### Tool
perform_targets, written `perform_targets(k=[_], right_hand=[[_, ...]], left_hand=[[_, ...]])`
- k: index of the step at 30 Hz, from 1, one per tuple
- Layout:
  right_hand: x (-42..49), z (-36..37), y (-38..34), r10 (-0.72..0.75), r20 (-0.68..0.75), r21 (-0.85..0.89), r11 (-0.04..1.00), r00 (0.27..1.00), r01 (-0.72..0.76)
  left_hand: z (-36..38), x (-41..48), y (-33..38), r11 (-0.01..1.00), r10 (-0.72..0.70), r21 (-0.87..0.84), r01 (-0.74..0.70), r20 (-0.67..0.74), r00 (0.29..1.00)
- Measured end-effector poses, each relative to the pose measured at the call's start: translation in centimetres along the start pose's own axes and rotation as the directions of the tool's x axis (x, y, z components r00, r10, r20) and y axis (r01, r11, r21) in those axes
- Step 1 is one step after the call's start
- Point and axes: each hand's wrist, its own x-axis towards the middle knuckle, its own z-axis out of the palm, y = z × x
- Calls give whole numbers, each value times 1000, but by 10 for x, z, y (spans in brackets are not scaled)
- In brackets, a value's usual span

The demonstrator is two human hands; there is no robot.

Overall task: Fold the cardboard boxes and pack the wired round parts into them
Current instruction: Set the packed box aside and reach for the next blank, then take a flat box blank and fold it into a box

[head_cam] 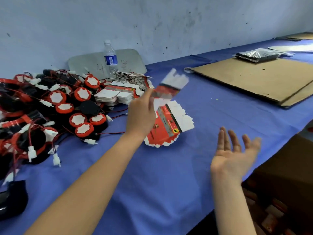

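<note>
My left hand (141,114) pinches one flat red-and-white box blank (171,87) and holds it in the air, blurred by motion. Under it a small stack of flat box blanks (169,128) lies on the blue table cloth (152,175). More flat blanks (118,94) are stacked further back, beside the bottle. A big heap of round black parts with red rims, white centres and red-black wires (55,107) covers the left of the table. My right hand (235,155) hovers palm up with straight fingers, holding nothing.
A water bottle (110,56) stands by the wall in front of a grey tray (128,60). Brown cardboard sheets (259,78) lie at the right rear, with a silver bag (257,55) behind. An open carton (284,184) sits below the table edge at right.
</note>
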Motion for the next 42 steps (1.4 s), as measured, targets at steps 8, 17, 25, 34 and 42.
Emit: perform_targets(k=[8,17,25,34,42], right_hand=[[9,27,103,492,276,-929,355,826,99],[-34,-15,177,840,-220,-950,-70,497,-304],[-29,-43,170,874,-129,-963,3,468,-271],[-53,-65,173,932,194,-959,114,307,261],[-41,-68,176,844,160,-987,128,511,97]], left_hand=[[-52,3,-23,422,-654,-815,397,29,756],[-89,-97,-88,563,-707,-562,606,52,705],[-93,-103,-72,639,-636,-524,563,51,770],[-79,-119,-52,574,-523,-561,596,308,795],[-81,-105,-65,103,-732,-827,553,314,605]])
